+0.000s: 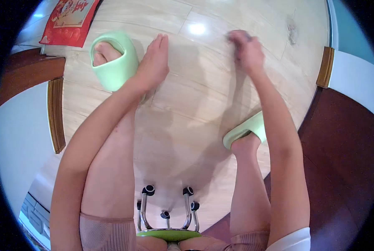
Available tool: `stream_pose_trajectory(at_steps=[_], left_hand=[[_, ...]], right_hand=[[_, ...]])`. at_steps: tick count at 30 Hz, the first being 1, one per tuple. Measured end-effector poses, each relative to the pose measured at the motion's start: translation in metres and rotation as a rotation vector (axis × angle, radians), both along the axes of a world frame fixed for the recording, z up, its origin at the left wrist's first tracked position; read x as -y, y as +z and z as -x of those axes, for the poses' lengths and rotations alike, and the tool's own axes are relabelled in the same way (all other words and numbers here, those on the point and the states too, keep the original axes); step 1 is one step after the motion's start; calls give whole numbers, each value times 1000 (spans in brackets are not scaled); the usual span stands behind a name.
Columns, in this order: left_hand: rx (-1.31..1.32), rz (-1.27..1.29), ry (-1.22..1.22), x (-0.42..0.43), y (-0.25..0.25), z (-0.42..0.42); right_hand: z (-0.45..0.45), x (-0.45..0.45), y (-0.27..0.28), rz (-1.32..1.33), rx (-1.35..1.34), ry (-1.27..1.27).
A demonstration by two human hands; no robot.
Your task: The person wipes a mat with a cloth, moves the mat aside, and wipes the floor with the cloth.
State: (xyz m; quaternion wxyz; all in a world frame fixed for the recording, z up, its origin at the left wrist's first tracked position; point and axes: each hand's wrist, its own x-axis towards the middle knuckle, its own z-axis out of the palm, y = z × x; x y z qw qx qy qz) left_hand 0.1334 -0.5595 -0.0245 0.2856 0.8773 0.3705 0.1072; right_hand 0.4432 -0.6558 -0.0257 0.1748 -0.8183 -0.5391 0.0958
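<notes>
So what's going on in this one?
Someone sits on a green wheeled stool, wearing green slippers, leaning over the pale floor. The left hand is held out beside the left slipper, fingers together and extended, holding nothing visible. The right hand is out over the floor with bent fingers; it is too blurred to tell whether it grips something.

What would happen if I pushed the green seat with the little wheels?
The green seat would probably roll, since it has small black wheels. It might feel heavy to push, because someone is sitting on it.
</notes>
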Motion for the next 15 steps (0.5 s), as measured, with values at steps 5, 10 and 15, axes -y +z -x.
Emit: stream_pose_trajectory(at_steps=[5,10,15], left_hand=[[66,-15,54,-11,-12,4],[174,-6,114,-16,-13,1],[249,31,162,-17,-14,-1]], right_hand=[[64,7,30,-94,-61,225],[190,53,-9,229,-188,696],[88,-6,11,198,43,398]])
